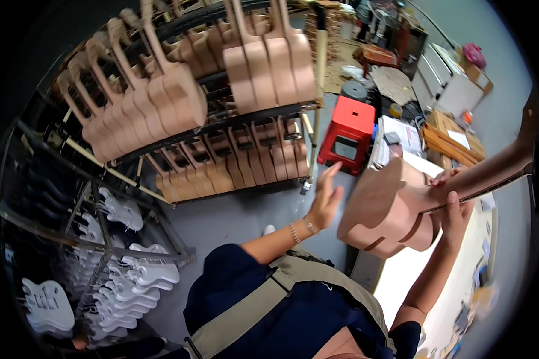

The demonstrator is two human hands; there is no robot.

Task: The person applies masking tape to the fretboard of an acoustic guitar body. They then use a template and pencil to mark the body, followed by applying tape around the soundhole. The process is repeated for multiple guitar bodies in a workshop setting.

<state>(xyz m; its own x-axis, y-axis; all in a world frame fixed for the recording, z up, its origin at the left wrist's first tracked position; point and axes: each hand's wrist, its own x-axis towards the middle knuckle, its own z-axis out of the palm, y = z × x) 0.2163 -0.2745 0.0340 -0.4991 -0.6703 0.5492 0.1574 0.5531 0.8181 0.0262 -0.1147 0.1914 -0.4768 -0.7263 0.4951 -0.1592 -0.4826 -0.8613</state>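
At the right, an unpainted wooden guitar [377, 203] is tilted, its body toward me and its long neck running to the upper right. Dark slots cut its near face. My right hand [455, 218] is wrapped round the neck close to the body, thumb on the near side and fingertips showing over the far side. To the left of the body my left hand [324, 203] is raised, fingers stretched out, holding nothing. A small gap separates it from the guitar's edge. The far end of the neck is lost in the dark rim.
A rack [251, 110] at the left carries rows of bare wooden guitars. Below it, another metal frame [108, 239] holds white guitar bodies [153, 266]. A red stool [348, 128] stands ahead. A white workbench [455, 281] lies under the guitar, with papers [404, 133] and wood pieces beyond.
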